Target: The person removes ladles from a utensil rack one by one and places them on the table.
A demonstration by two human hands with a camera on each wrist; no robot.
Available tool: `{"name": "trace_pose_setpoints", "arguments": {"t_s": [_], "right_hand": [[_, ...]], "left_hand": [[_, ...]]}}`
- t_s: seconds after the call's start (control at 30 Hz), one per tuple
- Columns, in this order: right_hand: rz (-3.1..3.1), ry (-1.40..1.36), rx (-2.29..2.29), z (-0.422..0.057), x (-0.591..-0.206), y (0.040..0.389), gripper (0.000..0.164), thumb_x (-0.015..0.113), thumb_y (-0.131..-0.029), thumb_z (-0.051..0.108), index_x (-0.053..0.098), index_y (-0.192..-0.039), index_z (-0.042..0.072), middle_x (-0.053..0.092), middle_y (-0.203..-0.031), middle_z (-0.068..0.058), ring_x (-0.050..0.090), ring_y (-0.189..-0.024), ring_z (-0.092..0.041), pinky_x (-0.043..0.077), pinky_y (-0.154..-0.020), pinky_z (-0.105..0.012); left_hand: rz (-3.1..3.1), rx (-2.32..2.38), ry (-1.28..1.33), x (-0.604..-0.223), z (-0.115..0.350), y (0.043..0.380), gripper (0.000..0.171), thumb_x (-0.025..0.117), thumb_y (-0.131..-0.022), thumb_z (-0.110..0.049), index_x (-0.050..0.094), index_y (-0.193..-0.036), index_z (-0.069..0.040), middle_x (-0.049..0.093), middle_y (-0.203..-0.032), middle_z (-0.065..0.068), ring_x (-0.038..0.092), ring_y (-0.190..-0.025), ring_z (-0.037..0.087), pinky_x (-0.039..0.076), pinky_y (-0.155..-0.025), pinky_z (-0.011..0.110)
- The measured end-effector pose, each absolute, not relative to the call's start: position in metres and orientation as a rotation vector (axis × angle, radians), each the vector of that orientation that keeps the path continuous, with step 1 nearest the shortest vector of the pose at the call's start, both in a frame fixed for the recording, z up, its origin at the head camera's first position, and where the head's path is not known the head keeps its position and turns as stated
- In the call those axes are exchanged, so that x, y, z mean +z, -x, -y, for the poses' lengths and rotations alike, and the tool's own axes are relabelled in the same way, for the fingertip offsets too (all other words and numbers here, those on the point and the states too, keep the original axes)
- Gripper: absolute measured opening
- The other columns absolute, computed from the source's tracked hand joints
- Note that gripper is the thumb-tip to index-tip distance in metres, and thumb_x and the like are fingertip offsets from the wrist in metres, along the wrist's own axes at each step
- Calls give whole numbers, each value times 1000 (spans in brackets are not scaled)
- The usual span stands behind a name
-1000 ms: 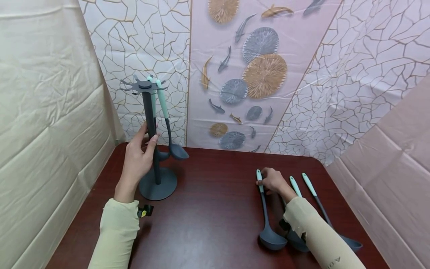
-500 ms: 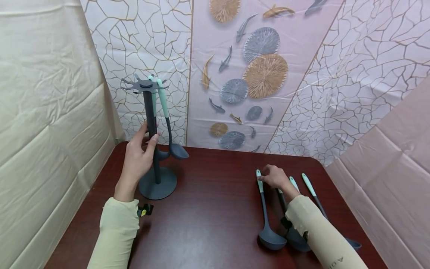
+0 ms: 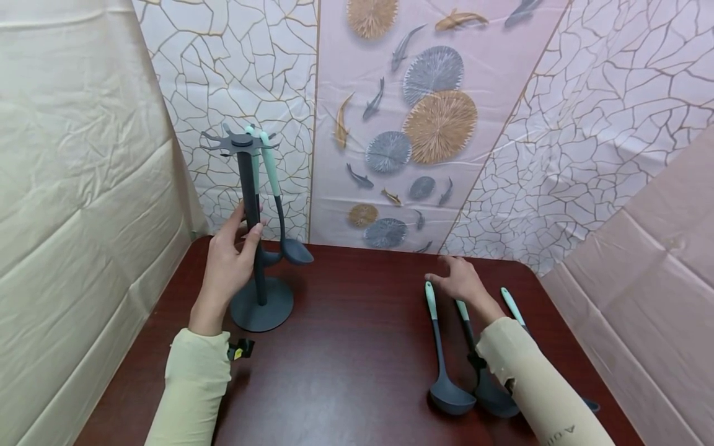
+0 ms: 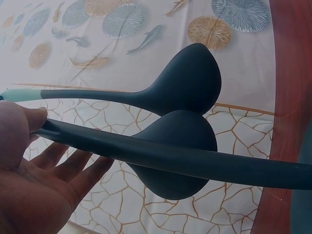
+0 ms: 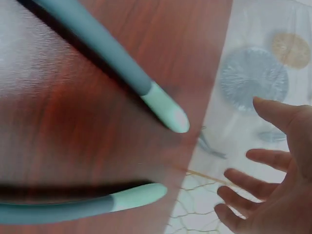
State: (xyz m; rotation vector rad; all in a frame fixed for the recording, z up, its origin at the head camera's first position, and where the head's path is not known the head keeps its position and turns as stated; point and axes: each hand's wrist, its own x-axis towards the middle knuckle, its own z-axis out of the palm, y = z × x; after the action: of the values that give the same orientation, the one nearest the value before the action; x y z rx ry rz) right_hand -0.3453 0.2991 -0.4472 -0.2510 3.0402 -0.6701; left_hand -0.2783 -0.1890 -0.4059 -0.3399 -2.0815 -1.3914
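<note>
On the left of the head view stands a dark grey utensil stand (image 3: 262,316) with a round base and a hooked top. My left hand (image 3: 230,254) grips its pole (image 4: 146,151), thumb on one side and fingers on the other. Two ladles (image 3: 270,164) with mint handles hang from it; their dark bowls show behind the pole in the left wrist view. At the right, a ladle (image 3: 452,396) lies on the table with its handle pointing away. Over the handle ends hovers my right hand (image 3: 460,282), fingers spread and holding nothing in the right wrist view.
Beside that ladle lies another dark utensil (image 3: 493,396), partly under the right forearm. A further mint handle (image 3: 512,305) shows farther right. The dark red table (image 3: 346,347) ends at a patterned cloth backdrop (image 3: 385,186), and pale cloth (image 3: 83,235) hangs along both sides.
My right hand has lifted off the nearest ladle's handle and moved toward the table's far edge, its fingers opening. The left hand stays on the stand.
</note>
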Motion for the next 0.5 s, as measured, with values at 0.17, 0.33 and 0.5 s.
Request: {"name": "trace_pose_setpoints", "arguments": {"t_s": [0.17, 0.33, 0.5], "right_hand": [[-3152, 260, -589, -289, -432, 346, 75, 67, -103, 44, 44, -158, -1, 44, -153, -38, 40, -140, -59, 42, -105, -74], [-3230, 320, -499, -276, -416, 345, 80, 69, -101, 47, 41, -161, 2, 40, -156, -36, 39, -141, -57, 37, -107, -76], [-3314, 404, -404, -262, -404, 341, 87, 73, -98, 52, 37, -165, 9, 36, -162, -30, 33, -148, -54, 29, -112, -78]], "left_hand": [[2082, -1386, 341, -406, 189, 278, 54, 58, -111, -22, 44, -163, -26, 60, -149, 10, 70, -122, 34, 56, -98, 60], [2090, -1380, 333, -406, 189, 278, 55, 58, -111, -23, 42, -164, -25, 60, -149, 9, 69, -123, 33, 56, -98, 59], [2093, -1383, 331, -406, 189, 277, 56, 58, -111, -23, 42, -164, -24, 60, -150, 10, 69, -124, 35, 56, -98, 59]]}}
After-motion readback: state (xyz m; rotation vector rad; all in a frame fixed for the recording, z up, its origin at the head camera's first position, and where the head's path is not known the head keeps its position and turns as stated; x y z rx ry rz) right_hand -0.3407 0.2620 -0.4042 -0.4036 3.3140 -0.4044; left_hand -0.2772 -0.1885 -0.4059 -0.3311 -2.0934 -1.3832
